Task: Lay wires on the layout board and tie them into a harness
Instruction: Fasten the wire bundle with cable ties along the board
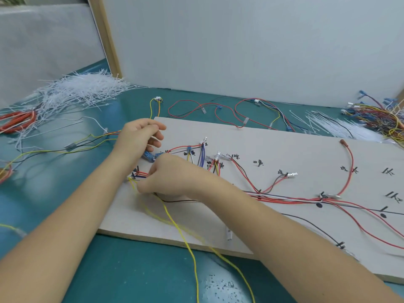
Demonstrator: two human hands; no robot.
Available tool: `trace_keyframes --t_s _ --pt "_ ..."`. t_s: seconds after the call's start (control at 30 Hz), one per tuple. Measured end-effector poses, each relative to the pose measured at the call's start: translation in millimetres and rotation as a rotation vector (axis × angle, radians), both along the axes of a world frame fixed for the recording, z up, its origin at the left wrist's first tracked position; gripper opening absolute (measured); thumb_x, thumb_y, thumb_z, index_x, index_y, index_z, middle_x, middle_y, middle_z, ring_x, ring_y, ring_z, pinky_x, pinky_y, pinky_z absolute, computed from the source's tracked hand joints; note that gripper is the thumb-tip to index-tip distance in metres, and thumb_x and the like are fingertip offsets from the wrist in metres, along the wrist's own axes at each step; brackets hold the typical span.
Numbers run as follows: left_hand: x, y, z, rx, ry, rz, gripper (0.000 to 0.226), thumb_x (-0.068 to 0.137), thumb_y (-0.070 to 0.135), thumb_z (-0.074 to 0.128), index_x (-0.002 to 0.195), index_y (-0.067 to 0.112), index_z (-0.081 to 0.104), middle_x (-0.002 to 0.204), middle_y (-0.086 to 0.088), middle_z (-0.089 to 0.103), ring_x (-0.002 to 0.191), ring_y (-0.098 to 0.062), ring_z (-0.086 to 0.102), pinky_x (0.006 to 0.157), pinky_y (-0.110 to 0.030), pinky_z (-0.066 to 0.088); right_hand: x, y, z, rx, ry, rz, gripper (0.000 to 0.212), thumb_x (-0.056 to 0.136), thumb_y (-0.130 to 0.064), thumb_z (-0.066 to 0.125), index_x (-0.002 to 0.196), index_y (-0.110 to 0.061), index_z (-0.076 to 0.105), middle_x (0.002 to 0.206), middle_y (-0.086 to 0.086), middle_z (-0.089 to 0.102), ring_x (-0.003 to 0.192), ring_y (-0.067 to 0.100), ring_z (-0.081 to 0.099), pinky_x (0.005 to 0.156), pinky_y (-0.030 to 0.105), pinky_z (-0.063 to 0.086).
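A grey layout board (284, 149) with black handwritten marks lies on the teal table. Red, black, white and blue wires (284, 199) run along it, held at small pegs. My right hand (170, 176) is closed at the board's left end, pinching wire ends next to a small cluster of red and black leads (140, 174). A yellow wire (185, 243) trails from that hand down over the board's front edge. My left hand (140, 138) hovers just above, fingers curled, near blue connectors (149, 156); whether it grips anything I cannot see.
A heap of white cable ties (80, 88) lies at the back left beside red-handled cutters (17, 121). Loose red wires (207, 108) lie behind the board. More ties (334, 125) and a tangled wire bundle (380, 117) sit at the back right. A grey panel stands behind.
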State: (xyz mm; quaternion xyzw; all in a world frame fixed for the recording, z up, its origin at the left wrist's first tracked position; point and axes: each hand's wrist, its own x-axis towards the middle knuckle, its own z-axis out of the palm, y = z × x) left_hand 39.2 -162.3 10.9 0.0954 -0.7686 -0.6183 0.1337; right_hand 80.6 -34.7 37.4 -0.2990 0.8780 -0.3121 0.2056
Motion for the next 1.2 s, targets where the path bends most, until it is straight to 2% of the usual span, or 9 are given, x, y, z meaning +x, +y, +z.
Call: trace_keyframes --t_s 0.2,0.33,0.43,0.53,0.73,0.83,0.97,1.1,1.2 --pt "4 11 0 -0.327 0.076 -0.070 0.033 0.092 0.001 0.044 0.073 0.023 0.062 0.065 0.001 0.057 0.048 -0.001 0.051 0.050 -0.012 0.041 9 40 17 -0.088 -0.434 0.126 0.031 0.088 -0.013 0.050 0.057 -0.016 0.043 0.049 -0.003 0.040 0.044 0.013 0.031 0.041 0.019 0.024" --pt "7 16 -1 -0.504 0.117 -0.119 0.026 0.091 0.005 0.048 0.079 0.022 0.064 0.066 0.003 0.061 0.065 -0.020 0.059 0.072 -0.032 0.048 9 103 32 -0.233 -0.621 0.101 0.023 0.095 -0.015 0.042 0.072 -0.014 0.046 0.063 0.002 0.059 0.055 0.016 0.055 0.050 0.021 0.044" --pt "11 20 0 -0.626 0.123 -0.176 0.026 0.090 0.007 0.050 0.080 0.027 0.064 0.065 0.007 0.062 0.066 -0.020 0.060 0.069 -0.031 0.046 9 149 41 -0.336 -0.736 0.019 0.017 0.092 -0.021 0.048 0.078 -0.013 0.043 0.055 0.005 0.057 0.046 0.019 0.053 0.049 0.025 0.048" --pt "13 23 3 -0.659 0.131 -0.219 0.027 0.089 0.006 0.051 0.079 0.027 0.064 0.065 0.009 0.062 0.067 -0.024 0.061 0.069 -0.033 0.047 11 183 43 -0.320 -0.682 -0.064 0.016 0.086 -0.027 0.057 0.079 -0.014 0.051 0.050 -0.001 0.047 0.041 0.011 0.039 0.041 0.021 0.040" --pt "28 37 13 -0.500 0.125 -0.431 0.031 0.087 0.012 0.056 0.073 0.038 0.066 0.065 0.005 0.064 0.064 -0.017 0.060 0.067 -0.031 0.047 23 199 32 -0.311 -0.705 -0.138 0.020 0.084 -0.027 0.051 0.066 -0.019 0.056 0.060 0.007 0.054 0.048 0.020 0.047 0.051 0.025 0.045" --pt "40 51 18 -0.444 0.073 -0.653 0.016 0.077 0.028 0.057 0.079 0.038 0.069 0.071 0.011 0.066 0.065 -0.013 0.058 0.065 -0.027 0.047 25 212 34 -0.239 -0.552 -0.207 0.016 0.081 -0.034 0.062 0.070 -0.023 0.064 0.050 -0.003 0.043 0.041 0.011 0.030 0.044 0.019 0.034" --pt "49 67 17 -0.649 0.094 -0.895 0.008 0.075 0.032 0.063 0.079 0.034 0.069 0.073 0.021 0.063 0.069 -0.005 0.058 0.060 -0.011 0.039 25 232 34 0.021 -0.066 -0.304 0.017 0.085 -0.027 0.063 0.076 -0.038 0.071 0.049 -0.004 0.053 0.044 0.008 0.042 0.047 0.019 0.035" --pt "53 75 11 -0.699 0.063 -0.942 0.012 0.073 0.034 0.062 0.085 0.035 0.064 0.077 0.016 0.063 0.069 -0.006 0.057 0.060 -0.013 0.041 41 233 30 0.155 0.025 -0.297 0.025 0.082 -0.030 0.065 0.076 -0.055 0.067 0.062 -0.008 0.065 0.053 0.005 0.056 0.067 0.028 0.048" --pt "53 78 10 -0.747 0.082 -0.935 0.003 0.076 0.029 0.066 0.079 0.029 0.067 0.075 0.016 0.062 0.069 -0.005 0.058 0.061 -0.012 0.041 47 232 32 0.077 0.223 -0.297 0.020 0.077 -0.029 0.069 0.068 -0.047 0.068 0.066 -0.025 0.063 0.061 0.001 0.056 0.062 0.017 0.045"
